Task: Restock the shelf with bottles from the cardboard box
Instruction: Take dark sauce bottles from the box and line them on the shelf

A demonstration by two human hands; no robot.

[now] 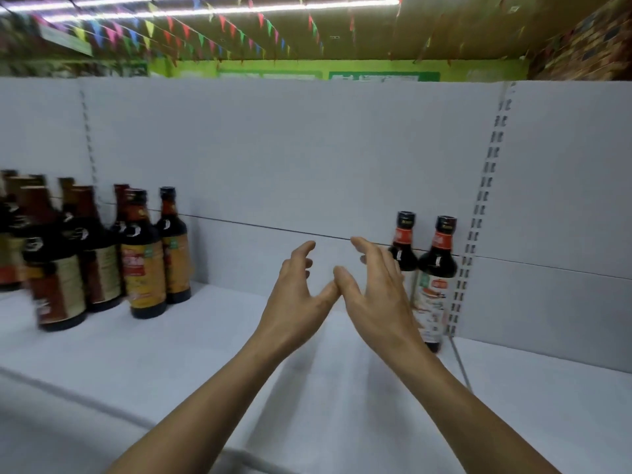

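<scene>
Left hand (301, 292) and right hand (379, 297) both empty, fingers spread, over the shelf (205, 354) just beside two bottles (437, 268) at its right end (cardboard box out of view), so a careless right-hand swing could topple them.

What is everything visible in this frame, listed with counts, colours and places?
Left bottles: at least seven, blurred; dark, orange-gold labels; shelf's left end.
Right bottles: two; dark, white-and-red labels; beside the right upright.
Shelf: one; white; under both bottle groups.
Slotted uprights: two; white; on the back panel.
Bunting: many pennants; multicoloured; under the ceiling.
Left hand: one; open, empty; above the shelf.
Right hand: one; open, empty; in front of the right bottles.
</scene>
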